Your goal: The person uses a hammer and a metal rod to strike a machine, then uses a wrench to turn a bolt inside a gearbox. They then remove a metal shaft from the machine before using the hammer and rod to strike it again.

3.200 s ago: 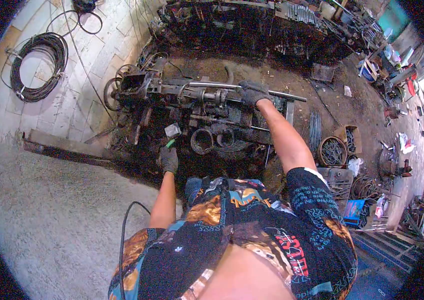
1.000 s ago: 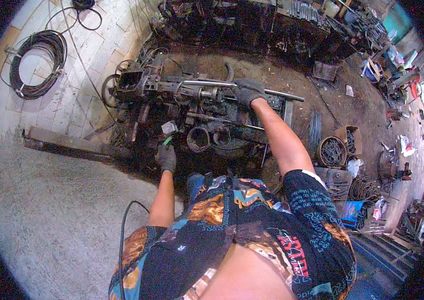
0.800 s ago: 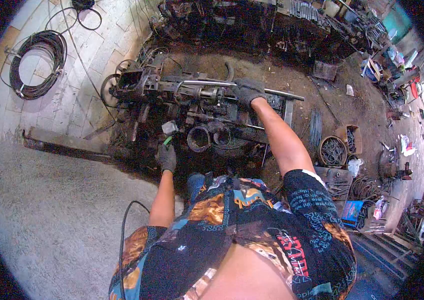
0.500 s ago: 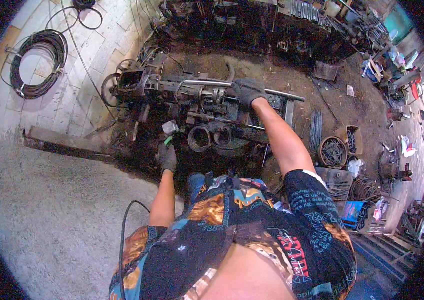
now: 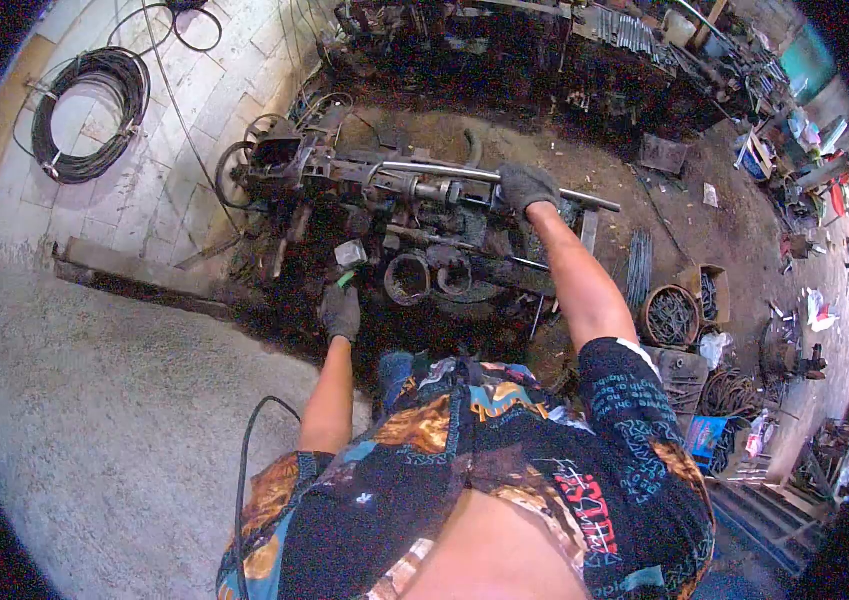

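My left hand (image 5: pixel 340 312), in a dark grey glove, is closed around a small object with a green part (image 5: pixel 346 279) and a pale square end (image 5: pixel 350 253). It is just below the greasy metal machine (image 5: pixel 289 165). My right hand (image 5: pixel 528 190), also gloved, wraps round a long shiny metal rod (image 5: pixel 589 199) lying across the machine's upper side. Two round ring-shaped parts sit at the machine's near side, the left one (image 5: pixel 407 279) lying between my hands.
A coil of black cable (image 5: pixel 90 115) is on the pale wall at upper left. A metal beam (image 5: pixel 144 285) runs left of the machine. At right stand a round basket (image 5: pixel 671 316) of metal pieces, a bundle of thin rods (image 5: pixel 639 268) and coiled wire (image 5: pixel 729 392).
The whole view has shifted, with the machine and surroundings slightly further right and lower. Both hands keep their grips, and my right hand remains on the rod.
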{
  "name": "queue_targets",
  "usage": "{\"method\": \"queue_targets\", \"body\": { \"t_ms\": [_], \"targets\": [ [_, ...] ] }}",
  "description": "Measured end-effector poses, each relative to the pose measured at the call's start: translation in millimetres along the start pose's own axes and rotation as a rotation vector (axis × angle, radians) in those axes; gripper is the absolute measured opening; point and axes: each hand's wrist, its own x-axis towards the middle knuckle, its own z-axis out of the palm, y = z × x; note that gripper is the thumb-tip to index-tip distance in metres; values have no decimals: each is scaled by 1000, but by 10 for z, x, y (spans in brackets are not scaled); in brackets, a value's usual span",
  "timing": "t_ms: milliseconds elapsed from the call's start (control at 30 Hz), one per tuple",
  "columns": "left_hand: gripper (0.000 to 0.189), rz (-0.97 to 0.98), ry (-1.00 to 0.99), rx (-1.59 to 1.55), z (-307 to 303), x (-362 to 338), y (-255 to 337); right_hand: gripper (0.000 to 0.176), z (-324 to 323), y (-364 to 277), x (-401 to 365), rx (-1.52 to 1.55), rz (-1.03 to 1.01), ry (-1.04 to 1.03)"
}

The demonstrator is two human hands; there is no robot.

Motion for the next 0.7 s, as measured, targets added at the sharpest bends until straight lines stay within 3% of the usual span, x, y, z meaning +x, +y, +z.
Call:
{"method": "queue_targets", "body": {
  "t_ms": [100, 133, 200, 233, 333, 400, 467, 533, 700],
  "targets": [
    [43, -64, -9, 157, -508, -275, 729, 36, 78, 46, -25, -43, -79, 38],
    [43, -65, -12, 161, -362, -216, 503, 36, 115, 72, 17, -45, -95, 31],
    [42, 115, 49, 209, 73, -33, -139, 36, 356, 180, 193, -33, -51, 68],
    [42, 116, 47, 209, 62, -9, -147, 36, 331, 121, 209, -26, -10, 110],
    [41, 72, 52, 115, -74, -53, 71, 37, -188, -111, 17, 36, -28, 17],
    [39, -20, 3, 106, -430, -219, 582, 38, 283, 93, 192, -7, -4, 3],
    [38, -25, 16, 92, -389, -216, 546, 38, 332, 128, 228, -49, 19, -7],
    [36, -29, 30, 77, -323, -184, 468, 39, -59, -20, 114, -70, -5, -247],
    [35, -124, 11, 136, -413, -218, 633, 38, -42, -38, 87, -59, -27, -197]
  ]
}}
